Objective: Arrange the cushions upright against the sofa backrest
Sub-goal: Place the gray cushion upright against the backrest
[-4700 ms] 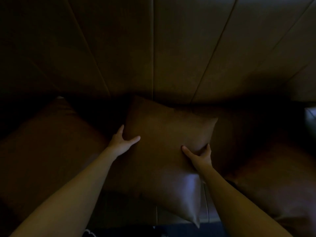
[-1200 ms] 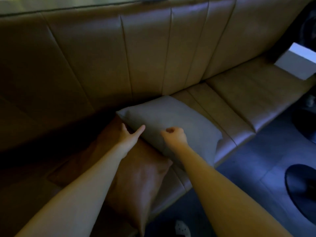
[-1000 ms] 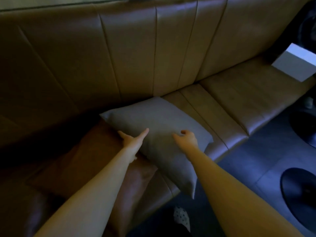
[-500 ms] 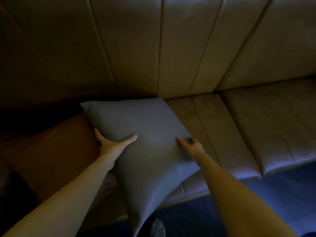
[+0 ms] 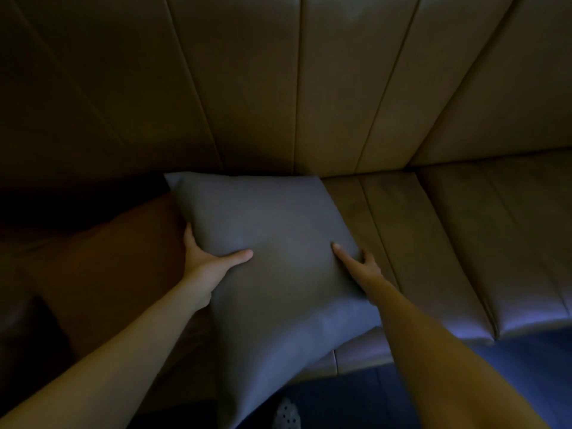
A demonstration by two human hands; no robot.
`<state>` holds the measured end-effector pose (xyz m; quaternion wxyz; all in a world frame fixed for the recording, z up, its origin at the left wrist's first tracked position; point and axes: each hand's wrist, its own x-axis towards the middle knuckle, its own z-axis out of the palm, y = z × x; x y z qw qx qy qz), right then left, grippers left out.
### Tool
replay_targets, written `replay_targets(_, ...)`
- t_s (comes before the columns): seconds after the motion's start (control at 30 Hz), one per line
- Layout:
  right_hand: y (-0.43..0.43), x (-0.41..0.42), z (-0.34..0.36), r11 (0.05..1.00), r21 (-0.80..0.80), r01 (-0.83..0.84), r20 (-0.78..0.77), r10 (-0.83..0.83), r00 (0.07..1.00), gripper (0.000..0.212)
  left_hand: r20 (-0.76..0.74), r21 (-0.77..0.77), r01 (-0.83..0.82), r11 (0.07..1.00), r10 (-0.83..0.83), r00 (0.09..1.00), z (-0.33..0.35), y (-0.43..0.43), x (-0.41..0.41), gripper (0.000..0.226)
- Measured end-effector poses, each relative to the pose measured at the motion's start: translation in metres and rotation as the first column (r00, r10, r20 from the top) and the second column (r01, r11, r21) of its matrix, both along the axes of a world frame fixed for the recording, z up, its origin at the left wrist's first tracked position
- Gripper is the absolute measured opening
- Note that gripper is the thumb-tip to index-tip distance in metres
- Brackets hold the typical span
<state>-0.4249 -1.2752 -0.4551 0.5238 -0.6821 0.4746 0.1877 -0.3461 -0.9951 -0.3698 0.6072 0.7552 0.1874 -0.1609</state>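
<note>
A grey square cushion point(image 5: 272, 243) leans tilted on the sofa seat, its top edge touching the brown panelled backrest point(image 5: 297, 88) and its lower corner hanging past the seat's front. My left hand point(image 5: 207, 261) grips the cushion's left edge, thumb across the front. My right hand point(image 5: 359, 264) grips its right edge, thumb on the front and fingers behind. A brown cushion point(image 5: 117, 267) lies to the left, partly behind the grey one, in deep shadow.
The brown sofa seat point(image 5: 464, 243) runs off to the right of the cushion. Dark blue floor point(image 5: 464, 382) lies below the seat's front edge. A spotted slipper point(image 5: 286, 413) shows at the bottom.
Both hands have pushed the grey cushion back until its top edge meets the backrest. It now stands squarer. The view has moved closer and left.
</note>
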Motion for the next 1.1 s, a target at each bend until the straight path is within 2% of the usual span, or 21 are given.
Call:
replay_targets(0.1, -0.024, -0.016, 0.006, 0.998, -0.026, 0.056, 0.006, -0.056, 0.998, 0.148, 0.001, -0.037, 0.052, 0.998, -0.052, 0.999, 0.002, -0.024, -0.004, 0.135)
replay_targets(0.4, -0.107, -0.028, 0.021, 0.962, -0.232, 0.142, 0.046, -0.135, 0.990, 0.137, -0.013, -0.220, 0.163, 0.962, -0.170, 0.985, -0.029, -0.097, 0.009, 0.135)
replay_targets(0.53, -0.100, -0.024, 0.013, 0.973, -0.186, 0.135, 0.061, -0.126, 0.990, 0.143, -0.076, -0.204, 0.185, 0.961, -0.204, 0.976, -0.059, -0.099, 0.026, 0.130)
replay_targets(0.57, -0.091, -0.021, 0.013, 0.976, -0.194, 0.096, 0.050, -0.088, 0.995, 0.137, -0.115, -0.181, 0.170, 0.969, -0.192, 0.975, -0.066, -0.095, 0.028, 0.125)
replay_targets(0.67, -0.070, -0.011, 0.011, 0.943, -0.333, -0.001, -0.017, -0.005, 1.000, 0.099, -0.215, -0.084, 0.157, 0.984, -0.171, 0.962, -0.082, -0.080, 0.028, 0.108)
replay_targets(0.77, -0.070, -0.007, 0.012, 0.932, -0.359, 0.058, -0.003, -0.063, 0.998, 0.090, -0.238, -0.089, 0.185, 0.979, -0.201, 0.950, -0.081, -0.076, 0.028, 0.108)
replay_targets(0.9, -0.081, 0.001, 0.012, 0.925, -0.327, 0.193, 0.039, -0.191, 0.981, 0.092, -0.307, -0.083, 0.237, 0.968, -0.251, 0.918, -0.068, -0.073, 0.038, 0.111)
replay_targets(1.03, -0.080, 0.017, 0.024, 0.950, -0.268, 0.157, 0.078, -0.141, 0.987, 0.122, -0.345, -0.027, 0.274, 0.961, -0.266, 0.900, -0.059, -0.063, 0.056, 0.113)
replay_targets(1.1, -0.085, 0.023, 0.028, 0.958, -0.253, 0.137, 0.083, -0.120, 0.989, 0.129, -0.363, -0.011, 0.294, 0.956, -0.278, 0.889, -0.054, -0.061, 0.066, 0.114)
